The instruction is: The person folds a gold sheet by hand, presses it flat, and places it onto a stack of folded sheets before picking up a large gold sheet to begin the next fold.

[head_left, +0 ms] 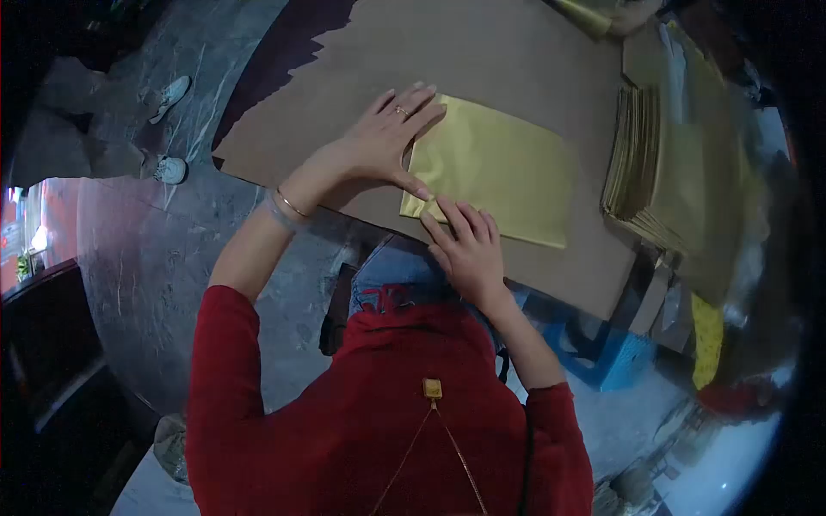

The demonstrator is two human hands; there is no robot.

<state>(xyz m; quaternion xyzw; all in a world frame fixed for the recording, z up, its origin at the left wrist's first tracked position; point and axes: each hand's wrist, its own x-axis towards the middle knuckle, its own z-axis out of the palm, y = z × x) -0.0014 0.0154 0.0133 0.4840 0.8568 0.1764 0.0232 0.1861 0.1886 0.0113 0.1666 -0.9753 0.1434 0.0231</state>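
Note:
A shiny gold sheet (508, 163) lies on a brown cardboard-covered table (379, 52) in front of me, wrinkled at its left side. My left hand (383, 138) rests across its left edge, fingers stretched up toward the far corner and thumb spread down toward the near corner. Low on the near edge lies my right hand (471, 254), its fingertips extended on the gold sheet beside the left thumb. Both palms face down, and the fingers of each hand are apart.
A stack of folded gold-brown sheets (632, 150) stands at the table's right. Past it spreads a large pile of similar material (705, 181). Another person's hand (635, 15) is by a gold sheet (585, 13) at the top right. A blue stool (607, 357) stands below the table's edge.

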